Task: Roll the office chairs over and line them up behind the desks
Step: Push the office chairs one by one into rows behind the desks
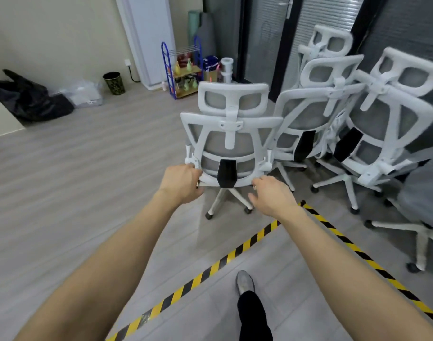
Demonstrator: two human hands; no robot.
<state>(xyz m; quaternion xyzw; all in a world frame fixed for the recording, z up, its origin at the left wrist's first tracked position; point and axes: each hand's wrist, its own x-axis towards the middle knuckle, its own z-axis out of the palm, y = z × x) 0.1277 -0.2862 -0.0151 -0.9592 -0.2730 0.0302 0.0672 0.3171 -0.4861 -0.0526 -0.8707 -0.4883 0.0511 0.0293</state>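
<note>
Two hands: both of mine are out in front, on the lower back frame of one chair, so I can steer it from behind and not by the loose headrest.
Left hand [183, 183]: fingers curled shut around the left lower corner of the frame, beside the armrest bracket; a closed grip, because this side does the pulling and turning.
Right hand [272, 195]: fingers bent and loosely spread, tips at the frame's lower right edge; I cannot tell whether they have closed on it or only press against it. I judge it is there to balance the other side so the seat does not swivel.
Chair in hand [231, 146]: white frame, grey mesh, black lumbar piece between my hands; it stands upright on its castors on the floor, its back to me, just left of the others and very near the next one's frame.
Other chairs [387, 124]: at least three more of the same kind, packed close against the dark glass wall, backs angled toward me, bases overlapping. They look parked, waiting their turn.
Hazard tape [235, 252]: yellow and black stripes on the floor, crossing between my foot [245, 283] and the chair's base.
Desks: no worktop shows in this view, so the line-up spot is out of sight.
Progress: early, by my reckoning; this one is being drawn clear of the cluster.
Risk: its castors could catch a neighbour's legs as it swings out.
Far corner: a waste bin [114, 82] and black bags [31, 99] sit well apart, out of the way.
</note>
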